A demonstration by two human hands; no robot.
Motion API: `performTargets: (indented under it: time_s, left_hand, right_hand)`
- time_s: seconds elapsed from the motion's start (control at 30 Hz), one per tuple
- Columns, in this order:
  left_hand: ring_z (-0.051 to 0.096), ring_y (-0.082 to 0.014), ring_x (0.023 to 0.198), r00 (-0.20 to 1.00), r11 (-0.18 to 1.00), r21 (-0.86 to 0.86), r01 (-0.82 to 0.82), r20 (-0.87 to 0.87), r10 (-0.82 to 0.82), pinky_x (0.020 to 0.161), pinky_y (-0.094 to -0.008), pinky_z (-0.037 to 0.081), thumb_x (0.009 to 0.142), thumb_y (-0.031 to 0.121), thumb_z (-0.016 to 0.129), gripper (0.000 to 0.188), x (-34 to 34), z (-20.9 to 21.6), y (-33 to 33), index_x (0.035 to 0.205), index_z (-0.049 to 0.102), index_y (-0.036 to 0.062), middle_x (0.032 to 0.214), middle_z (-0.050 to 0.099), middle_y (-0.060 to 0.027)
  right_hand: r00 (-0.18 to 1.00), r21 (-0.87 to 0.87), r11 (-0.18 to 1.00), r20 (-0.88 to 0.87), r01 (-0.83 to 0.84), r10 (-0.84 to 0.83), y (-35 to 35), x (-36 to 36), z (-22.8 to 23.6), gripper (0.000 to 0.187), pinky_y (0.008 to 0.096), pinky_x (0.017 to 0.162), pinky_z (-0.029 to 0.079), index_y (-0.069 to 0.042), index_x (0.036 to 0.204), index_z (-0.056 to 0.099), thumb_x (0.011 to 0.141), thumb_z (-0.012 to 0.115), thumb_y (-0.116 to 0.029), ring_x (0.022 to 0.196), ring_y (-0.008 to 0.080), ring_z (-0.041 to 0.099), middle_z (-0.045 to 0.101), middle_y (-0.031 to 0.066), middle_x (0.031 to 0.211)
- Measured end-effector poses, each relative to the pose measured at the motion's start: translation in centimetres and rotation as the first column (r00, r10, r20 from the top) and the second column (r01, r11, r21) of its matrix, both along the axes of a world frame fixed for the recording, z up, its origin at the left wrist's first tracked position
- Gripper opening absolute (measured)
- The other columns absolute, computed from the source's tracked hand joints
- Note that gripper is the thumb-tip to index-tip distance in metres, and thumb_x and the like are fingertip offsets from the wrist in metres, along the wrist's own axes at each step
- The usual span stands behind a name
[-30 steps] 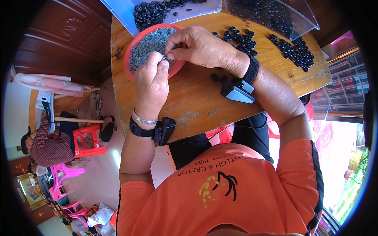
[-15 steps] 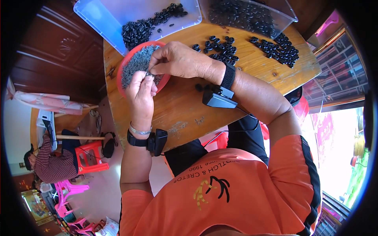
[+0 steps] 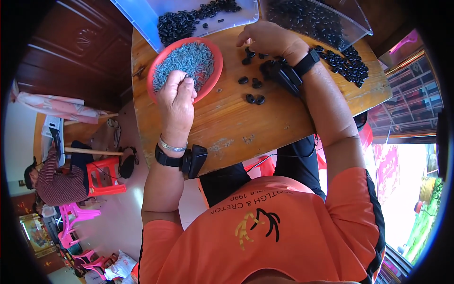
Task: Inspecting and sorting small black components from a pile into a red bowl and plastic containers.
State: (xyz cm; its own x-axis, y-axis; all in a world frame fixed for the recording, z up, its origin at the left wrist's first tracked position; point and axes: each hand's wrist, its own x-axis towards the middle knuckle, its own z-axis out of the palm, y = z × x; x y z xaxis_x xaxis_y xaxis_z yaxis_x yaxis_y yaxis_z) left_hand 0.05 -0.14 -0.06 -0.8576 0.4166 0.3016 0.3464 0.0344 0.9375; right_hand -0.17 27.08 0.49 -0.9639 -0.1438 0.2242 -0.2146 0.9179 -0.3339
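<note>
My left hand [image 3: 177, 102] is closed, thumb against bent fingers, over the near edge of a red bowl [image 3: 218, 71] of small grey screws [image 3: 189, 57]. A tiny dark bit shows at its fingertips, too small to name. Farther right, my right hand [image 3: 270, 39] hovers above the table's far part with its index finger stretched out and fingers apart; nothing shows in them. Under and beside it lie loose black oval plastic pieces [image 3: 256, 99], some partly hidden by the hand and by the black device on its wrist.
A clear bin [image 3: 137, 23] with black pieces stands at the back left. Another clear bin [image 3: 357, 33] is at the back right, with a pile of black pieces [image 3: 347, 66] before it. The wooden table [image 3: 222, 128] has a curved edge. A person [image 3: 64, 182] sits far left.
My right hand has left the left hand and moved right and away, over the black pieces. The left hand stays closed by the bowl. Several black pieces now show nearer on the table.
</note>
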Motion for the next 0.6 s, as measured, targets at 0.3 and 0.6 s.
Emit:
performTargets:
  time_s: [0.3,0.6]
  left_hand:
    - [0.045,-0.0055,0.057,0.997,1.000,0.022,0.021,0.079,-0.023,0.051,-0.0195,0.037,0.086,0.005,0.049,0.009,0.1,0.2,-0.1,0.078,0.052,0.0018,0.064,0.051,0.0001]
    - [0.046,-0.0046,0.056,0.997,1.000,0.005,0.028,0.078,-0.028,0.050,-0.0184,0.036,0.087,0.006,0.049,0.010,0.1,0.2,-0.1,0.079,0.053,0.0024,0.064,0.052,-0.0002]
  right_hand:
    - [0.962,-0.088,0.992,0.267,0.087,-0.060,-0.3,-0.1,0.7,0.022,0.0334,0.054,0.049,-0.003,0.086,0.064,0.069,0.051,0.003,0.061,0.0249,0.062,0.064,0.0112,0.077]
    - [0.982,0.120,0.992,0.186,-0.045,0.022,-0.9,0.4,1.8,0.024,0.0353,0.067,0.049,-0.004,0.085,0.063,0.062,0.059,0.002,0.078,0.0280,0.062,0.064,0.0131,0.080]
